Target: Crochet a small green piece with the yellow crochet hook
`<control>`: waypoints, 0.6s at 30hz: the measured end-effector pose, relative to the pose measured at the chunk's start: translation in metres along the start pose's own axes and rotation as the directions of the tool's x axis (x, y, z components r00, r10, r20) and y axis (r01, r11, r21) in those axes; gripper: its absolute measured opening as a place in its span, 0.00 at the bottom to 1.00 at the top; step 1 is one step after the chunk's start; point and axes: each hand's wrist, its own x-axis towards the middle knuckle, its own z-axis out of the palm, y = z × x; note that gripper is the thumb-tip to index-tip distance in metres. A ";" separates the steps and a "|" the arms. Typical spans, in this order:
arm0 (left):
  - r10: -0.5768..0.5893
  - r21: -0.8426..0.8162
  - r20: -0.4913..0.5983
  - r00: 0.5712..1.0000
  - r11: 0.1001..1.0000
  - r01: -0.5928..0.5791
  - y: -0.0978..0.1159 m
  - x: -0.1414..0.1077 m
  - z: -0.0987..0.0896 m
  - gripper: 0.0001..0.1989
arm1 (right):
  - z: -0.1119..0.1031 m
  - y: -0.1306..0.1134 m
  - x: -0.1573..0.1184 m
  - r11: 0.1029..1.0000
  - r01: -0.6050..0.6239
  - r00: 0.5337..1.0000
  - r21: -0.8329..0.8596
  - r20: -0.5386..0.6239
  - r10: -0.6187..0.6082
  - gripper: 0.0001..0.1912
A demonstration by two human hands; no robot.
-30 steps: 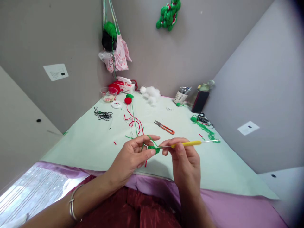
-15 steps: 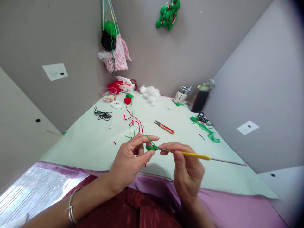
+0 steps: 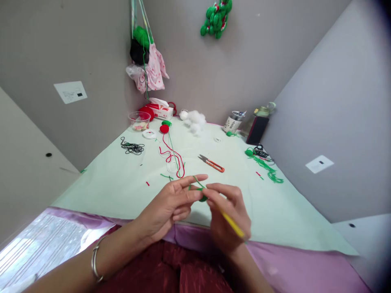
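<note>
A small green crochet piece (image 3: 203, 197) is pinched between the thumb and fingers of my left hand (image 3: 172, 201), mostly covered by them. Green yarn (image 3: 198, 182) runs over my raised left index finger. My right hand (image 3: 230, 215) is closed on a crochet hook with a yellow handle (image 3: 232, 224), its fingertips touching the green piece. The hook's tip is hidden behind the fingers. Beyond my hands lie orange-handled thread snips (image 3: 214, 163) and a loose red yarn strand (image 3: 181, 160) leading back to a small red ball (image 3: 164, 129).
Black cord (image 3: 132, 146) lies tangled at left, below a clear plastic tub (image 3: 139, 121). White stuffing (image 3: 195, 121) and a tissue box (image 3: 161, 110) stand along the back. At right are a pen can (image 3: 233, 121), a phone (image 3: 257, 130) and green yarn strands (image 3: 269, 169).
My right hand has moved left and the hook has swung from near level to pointing steeply down toward me. The green piece has turned between my left fingers.
</note>
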 end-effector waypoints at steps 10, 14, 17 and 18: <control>0.141 0.101 -0.079 0.987 0.986 -0.132 -0.003 0.000 0.001 0.23 | 0.000 -0.004 0.013 0.888 -0.341 0.939 0.308 0.077 0.334 0.13; 0.109 0.052 -0.092 0.990 0.993 -0.105 -0.004 0.004 0.004 0.24 | 0.001 -0.003 0.004 0.996 -0.086 0.996 0.038 0.039 0.084 0.18; -0.012 -0.063 -0.017 1.000 0.998 0.011 -0.002 0.007 0.001 0.20 | -0.001 -0.002 0.003 0.997 -0.069 0.998 0.024 0.012 0.069 0.18; -0.019 -0.093 -0.010 1.000 0.996 0.018 -0.001 0.007 -0.001 0.18 | -0.002 -0.002 0.004 0.987 -0.141 0.990 0.083 -0.006 0.142 0.17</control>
